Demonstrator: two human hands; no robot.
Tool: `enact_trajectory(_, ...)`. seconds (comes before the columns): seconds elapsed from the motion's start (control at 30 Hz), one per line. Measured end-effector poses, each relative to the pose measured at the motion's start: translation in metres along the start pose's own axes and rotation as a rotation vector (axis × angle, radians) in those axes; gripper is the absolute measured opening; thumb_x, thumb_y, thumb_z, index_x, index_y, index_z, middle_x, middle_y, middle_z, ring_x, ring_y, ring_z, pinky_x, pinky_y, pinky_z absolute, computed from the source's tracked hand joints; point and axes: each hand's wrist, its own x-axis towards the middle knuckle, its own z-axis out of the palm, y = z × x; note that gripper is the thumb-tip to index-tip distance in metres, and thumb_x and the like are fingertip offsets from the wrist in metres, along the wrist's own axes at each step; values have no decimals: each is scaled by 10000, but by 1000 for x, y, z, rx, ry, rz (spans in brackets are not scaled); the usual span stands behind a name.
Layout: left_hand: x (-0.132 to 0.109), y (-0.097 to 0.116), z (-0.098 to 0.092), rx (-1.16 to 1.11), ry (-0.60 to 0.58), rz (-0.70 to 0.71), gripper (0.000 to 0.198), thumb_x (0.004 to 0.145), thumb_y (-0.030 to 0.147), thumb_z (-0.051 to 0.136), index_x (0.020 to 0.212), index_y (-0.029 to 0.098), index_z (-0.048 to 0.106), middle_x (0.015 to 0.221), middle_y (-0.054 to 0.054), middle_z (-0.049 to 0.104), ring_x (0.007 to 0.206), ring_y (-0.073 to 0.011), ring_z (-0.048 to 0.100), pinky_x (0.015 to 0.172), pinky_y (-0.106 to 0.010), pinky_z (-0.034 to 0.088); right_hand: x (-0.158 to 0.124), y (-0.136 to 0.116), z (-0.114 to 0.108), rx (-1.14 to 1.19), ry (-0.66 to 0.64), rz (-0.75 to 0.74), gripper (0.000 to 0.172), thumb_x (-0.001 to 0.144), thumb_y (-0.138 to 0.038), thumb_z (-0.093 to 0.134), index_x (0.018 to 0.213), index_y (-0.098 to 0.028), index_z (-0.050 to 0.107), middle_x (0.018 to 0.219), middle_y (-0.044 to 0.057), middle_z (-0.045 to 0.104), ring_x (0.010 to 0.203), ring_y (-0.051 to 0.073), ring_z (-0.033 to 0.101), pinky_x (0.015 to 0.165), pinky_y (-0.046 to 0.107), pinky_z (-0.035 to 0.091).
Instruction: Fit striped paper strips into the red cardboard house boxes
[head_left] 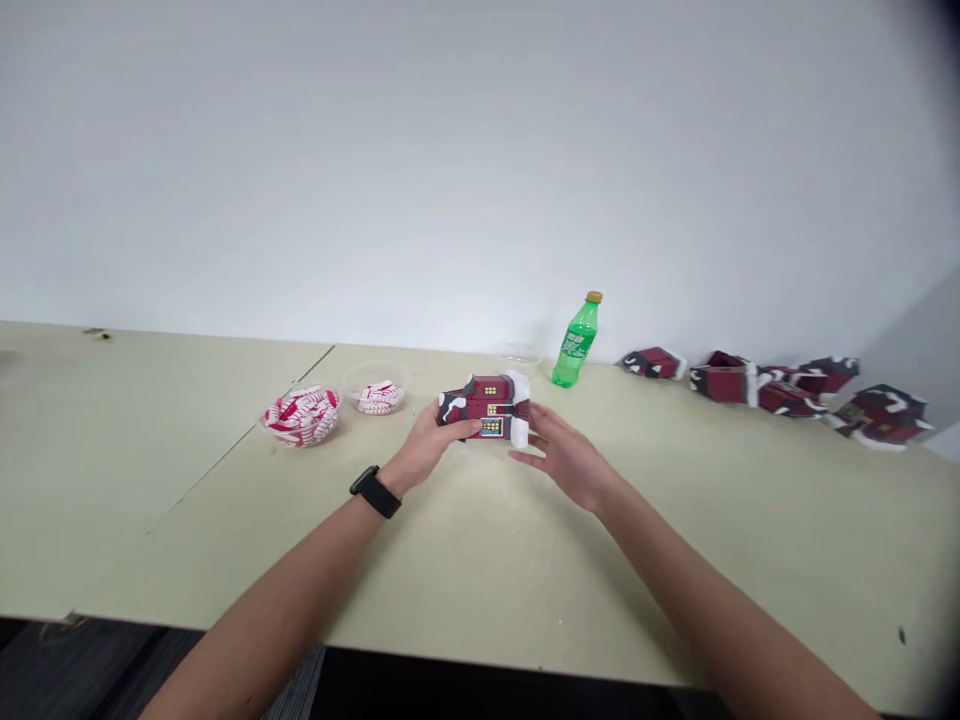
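Observation:
A small dark-red house-shaped box [478, 403] with yellow windows, a dark roof and white snow trim is held tilted on its side above the table. My left hand [429, 444] grips its roof end, thumb across the front wall. At its white base end is my right hand [564, 458], fingers spread and partly behind the box; whether they touch it I cannot tell. A black watch [376, 491] is on my left wrist.
To the left stand a full bowl [301, 416] and a smaller clear bowl [379, 397] of red-and-white wrapped pieces. A green soda bottle [577, 343] is behind the right hand. Several similar houses [885, 415] lie along the wall at right. The table edge [450, 652] runs nearest me.

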Motion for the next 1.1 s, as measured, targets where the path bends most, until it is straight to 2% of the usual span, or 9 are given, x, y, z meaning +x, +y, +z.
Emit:
enact_trajectory(0.2,3,13,-16,120,-61,10,524,776,366,895,1218,172,691,1211,-113,751,1065,-255,694,946,-384,528,1,-2,-7,61,-78,-64,582,916,-679,669,1398,-360,604,1491,63,647,1408,309,576,1149,527,474)
enact_trajectory(0.37,3,16,-17,240,-23,28,582,782,402,882,1279,193,664,1251,-113,731,1118,-266,678,969,-404,528,-10,6,-6,-48,-235,-38,588,878,-602,789,1380,-337,635,1455,78,679,1374,318,606,1162,542,440)
enact_trajectory(0.57,-3,15,-5,292,-101,30,478,810,422,866,1175,182,673,1117,-98,744,993,-228,690,865,-360,536,-12,22,10,-134,-134,-20,627,758,-508,922,1302,-310,680,1268,58,751,1186,295,696,1108,513,491)
enact_trajectory(0.7,-8,8,6,377,-132,31,454,815,442,860,1136,176,680,1098,-98,740,951,-218,684,839,-351,523,-13,27,16,-176,-117,-31,520,759,-497,912,1198,-296,720,1245,44,745,1179,289,678,1048,458,518)
enact_trajectory(0.8,-5,10,6,463,-148,89,434,908,493,747,1201,184,663,1146,-116,743,988,-234,689,849,-363,532,-14,27,18,-186,-119,-30,467,756,-492,912,1133,-282,733,1197,39,755,1132,283,686,1013,438,521)
enact_trajectory(0.87,-1,22,-8,661,-15,221,415,985,501,620,1260,192,652,1176,-121,738,1018,-238,679,886,-378,526,-14,28,19,-166,-110,-26,466,753,-499,911,1122,-278,730,1182,42,763,1102,281,697,997,435,527)
enact_trajectory(0.97,-1,60,-54,1189,464,409,338,977,442,599,1175,185,692,1114,-127,726,1044,-264,643,954,-409,487,-12,31,20,-130,-44,-11,485,748,-538,904,1108,-268,724,1172,54,771,1060,279,715,963,436,551)
enact_trajectory(1.03,-8,89,-93,1496,751,309,236,931,387,614,972,179,719,1017,-155,719,1069,-315,629,936,-435,474,-10,31,21,-116,31,-23,506,739,-560,904,1106,-263,722,1149,60,775,1035,279,724,932,434,569)
enact_trajectory(1.1,-20,114,-129,1649,861,-6,193,863,363,666,849,177,715,930,-176,724,989,-343,652,851,-439,480,-9,30,21,-94,105,-47,521,728,-568,907,1104,-260,719,1114,60,779,1019,279,734,904,426,582)
